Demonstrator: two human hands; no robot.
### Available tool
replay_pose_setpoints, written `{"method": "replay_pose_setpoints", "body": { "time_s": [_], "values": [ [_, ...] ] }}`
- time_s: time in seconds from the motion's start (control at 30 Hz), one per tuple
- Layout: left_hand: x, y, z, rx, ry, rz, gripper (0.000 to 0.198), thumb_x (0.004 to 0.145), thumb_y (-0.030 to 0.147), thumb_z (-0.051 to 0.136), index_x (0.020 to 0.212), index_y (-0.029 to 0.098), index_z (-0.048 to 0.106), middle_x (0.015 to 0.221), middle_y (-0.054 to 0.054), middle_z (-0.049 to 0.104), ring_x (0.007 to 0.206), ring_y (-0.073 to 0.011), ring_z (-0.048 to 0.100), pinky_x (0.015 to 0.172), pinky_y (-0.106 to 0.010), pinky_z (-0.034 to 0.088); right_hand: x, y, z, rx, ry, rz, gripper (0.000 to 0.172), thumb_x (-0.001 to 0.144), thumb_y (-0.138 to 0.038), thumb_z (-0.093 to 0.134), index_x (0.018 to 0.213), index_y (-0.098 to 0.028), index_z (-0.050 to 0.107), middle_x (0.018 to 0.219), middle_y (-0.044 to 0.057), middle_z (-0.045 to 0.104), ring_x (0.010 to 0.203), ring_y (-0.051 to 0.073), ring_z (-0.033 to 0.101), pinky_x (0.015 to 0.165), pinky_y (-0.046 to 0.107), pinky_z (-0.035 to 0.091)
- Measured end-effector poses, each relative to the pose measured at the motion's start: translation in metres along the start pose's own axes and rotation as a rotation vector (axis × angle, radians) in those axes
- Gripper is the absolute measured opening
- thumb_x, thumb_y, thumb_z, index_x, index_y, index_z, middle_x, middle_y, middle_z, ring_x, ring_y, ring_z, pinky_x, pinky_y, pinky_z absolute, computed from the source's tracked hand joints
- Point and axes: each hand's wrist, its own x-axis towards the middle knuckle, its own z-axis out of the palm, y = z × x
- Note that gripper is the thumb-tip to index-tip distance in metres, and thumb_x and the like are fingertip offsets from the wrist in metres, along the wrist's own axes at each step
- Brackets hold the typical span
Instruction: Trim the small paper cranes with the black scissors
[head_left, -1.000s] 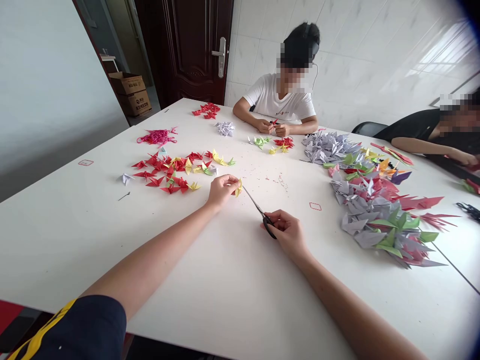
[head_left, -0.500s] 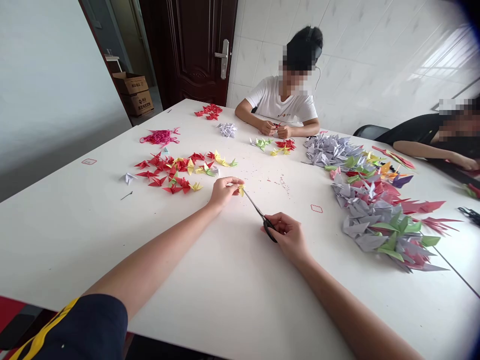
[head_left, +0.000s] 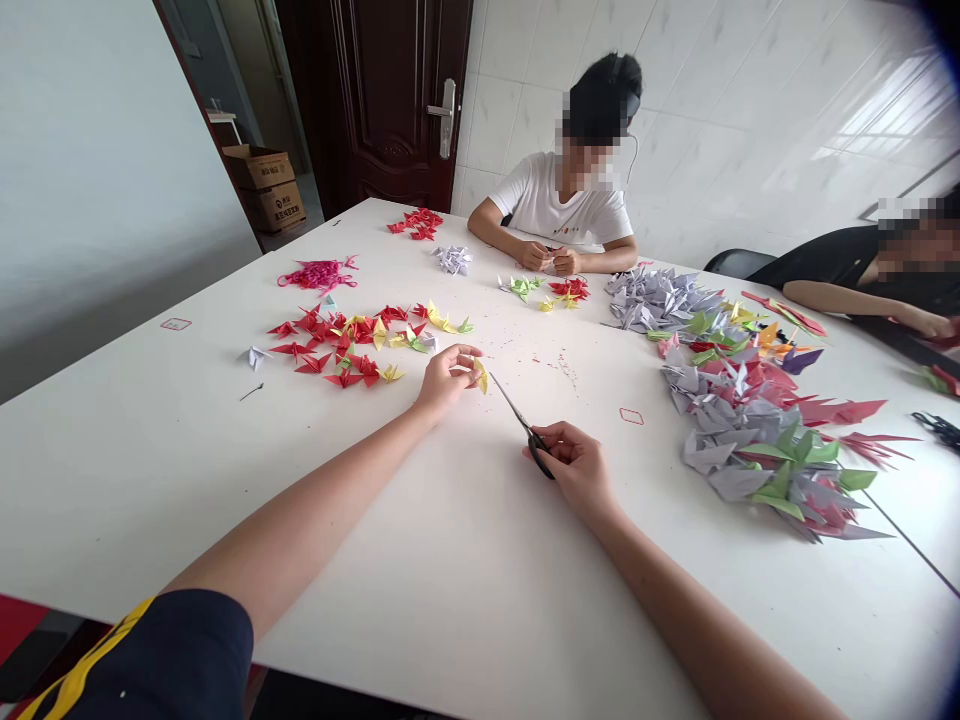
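Fingers of the left hand (head_left: 446, 378) spread slightly wider, yellow folded paper piece (head_left: 481, 377) pinched at the fingertips, black-handled scissors (head_left: 519, 418) gripped in the closed right hand (head_left: 574, 462), origami cranes (head_left: 757, 430) heaped beyond, on white table (head_left: 450, 600)

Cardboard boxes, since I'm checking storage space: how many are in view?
2: one cardboard box stacked on a second cardboard box, at the back left of the room. Others may be hidden out of view.

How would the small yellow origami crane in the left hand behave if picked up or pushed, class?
The yellow origami crane is folded paper, so it is probably very light for its size. Its thin, pointed wings would likely crease under a firm pinch. Its angular shape suggests it would skid or tip, not roll.
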Motion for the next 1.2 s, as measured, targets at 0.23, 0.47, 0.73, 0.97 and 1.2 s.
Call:
{"method": "replay_pose_setpoints", "body": {
  "time_s": [0.23,0.47,0.73,0.97,1.2],
  "values": [
    [-0.0011,0.0013,0.0039,-0.131,-0.074,-0.038,0.032,0.072,0.027,0.07,0.102,0.014,0.07,0.089,-0.006,0.064,0.079,-0.0129,0.061,0.086,-0.036,0.053,-0.0009,-0.0015,0.0002,0.007,0.011,0.01,0.023,0.074,-0.034,0.071,0.093,-0.021,0.067,0.077,0.004,0.07,0.067,0.017,0.062,0.056,0.027,0.043],
    [-0.0001,0.0017,0.0039,-0.227,-0.032,-0.101,0.033,0.069,0.03,0.076,0.097,0.012,0.073,0.107,-0.011,0.066,0.086,-0.0151,0.063,0.094,-0.04,0.051,-0.0007,-0.0034,0.0006,0.018,0.009,0.009,0.021,0.073,-0.031,0.07,0.092,-0.021,0.067,0.078,0.004,0.07,0.068,0.017,0.063,0.056,0.026,0.043],
    [0.0,0.0035,0.0042,-0.301,-0.079,-0.164,0.038,0.064,0.028,0.082,0.096,0.011,0.07,0.096,-0.01,0.071,0.084,-0.0155,0.066,0.096,-0.041,0.05,-0.0006,-0.0006,0.0007,-0.004,0.017,-0.01,0.022,0.074,-0.032,0.07,0.092,-0.021,0.067,0.078,0.004,0.071,0.065,0.016,0.062,0.055,0.026,0.042],
    [-0.0017,0.0063,0.0062,-0.312,-0.057,-0.199,0.039,0.059,0.029,0.085,0.091,0.011,0.071,0.096,-0.011,0.071,0.083,-0.0161,0.067,0.094,-0.039,0.052,-0.0001,-0.0019,0.0004,-0.009,0.023,-0.008,0.026,0.073,-0.037,0.071,0.093,-0.021,0.067,0.079,0.006,0.072,0.068,0.019,0.064,0.056,0.028,0.045],
    [-0.0017,0.0053,0.0065,-0.302,-0.059,-0.165,0.039,0.06,0.03,0.085,0.09,0.009,0.07,0.092,-0.01,0.071,0.081,-0.0174,0.068,0.094,-0.042,0.052,0.0009,-0.0008,-0.0004,-0.034,0.002,0.011,0.026,0.073,-0.037,0.07,0.091,-0.019,0.069,0.076,0.006,0.072,0.061,0.016,0.059,0.054,0.028,0.043]
  ]
}}
